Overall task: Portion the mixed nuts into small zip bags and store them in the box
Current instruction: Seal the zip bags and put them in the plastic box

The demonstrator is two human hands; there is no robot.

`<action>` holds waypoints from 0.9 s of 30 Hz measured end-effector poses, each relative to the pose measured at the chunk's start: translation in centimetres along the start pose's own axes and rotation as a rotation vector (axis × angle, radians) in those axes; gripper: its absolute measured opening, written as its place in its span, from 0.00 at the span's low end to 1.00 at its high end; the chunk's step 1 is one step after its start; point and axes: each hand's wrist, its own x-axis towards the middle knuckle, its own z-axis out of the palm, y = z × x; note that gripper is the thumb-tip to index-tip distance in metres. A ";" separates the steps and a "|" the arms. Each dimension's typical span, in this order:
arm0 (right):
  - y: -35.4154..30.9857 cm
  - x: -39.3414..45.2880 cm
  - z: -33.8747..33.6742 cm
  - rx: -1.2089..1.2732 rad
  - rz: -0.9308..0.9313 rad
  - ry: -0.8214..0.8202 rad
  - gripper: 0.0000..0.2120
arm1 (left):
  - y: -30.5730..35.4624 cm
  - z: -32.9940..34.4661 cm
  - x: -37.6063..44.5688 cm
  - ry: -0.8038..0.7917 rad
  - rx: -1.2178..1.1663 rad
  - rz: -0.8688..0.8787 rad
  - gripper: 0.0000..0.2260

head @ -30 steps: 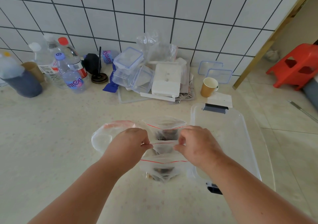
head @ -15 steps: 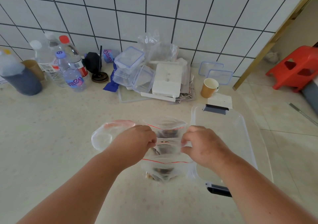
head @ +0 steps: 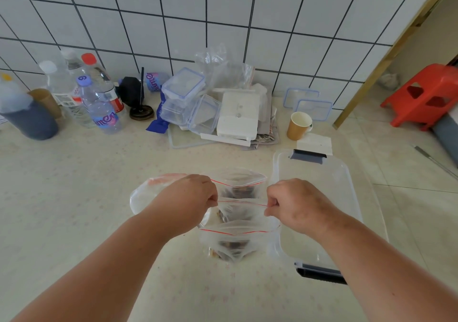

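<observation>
Above the middle of the pale surface (head: pixel 74 198), the fingers of the left hand (head: pixel 188 198) and of the right hand (head: pixel 295 202) are curled in and pinch the two ends of the red zip line of a small clear zip bag (head: pixel 238 209), one hand at each end, with the strip stretched straight between them. Dark nuts show dimly through the plastic of that bag. A second small bag (head: pixel 238 183) with a red zip line and dark contents lies just behind the held one, and a third bag (head: pixel 233 242), also holding nuts, lies just in front of it, nearer the person; the three overlap in a short row. To the left, partly hidden under the left hand, lies a larger clear bag (head: pixel 143 198) with a pink strip along its top. Just to the right of the bags stands the clear plastic box (head: pixel 352 180), open at the top, with a dark grey clasp at its far end and another at its near end; the right wrist reaches over its left rim. Farther back, against the white tiled wall (head: pixel 223 24), are water bottles (head: pixel 99 103), a dark tub (head: pixel 32 121), a heap of clear food containers (head: pixel 188 103), a white box (head: pixel 238 113) and a paper cup (head: pixel 298 126). A red stool (head: pixel 426 93) stands on the floor at the right.
</observation>
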 end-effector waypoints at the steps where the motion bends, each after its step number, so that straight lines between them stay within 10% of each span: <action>1: 0.1 -0.1 0.1 0.013 0.001 0.033 0.19 | 0.0 0.1 -0.1 0.000 -0.008 -0.007 0.08; 18: 1.8 -0.9 0.3 0.171 -0.142 0.013 0.03 | -0.9 2.1 -0.3 0.036 -0.118 0.080 0.07; 27: 1.2 -0.8 1.2 0.376 -0.060 0.057 0.15 | 3.8 1.4 2.5 0.043 -0.195 0.125 0.10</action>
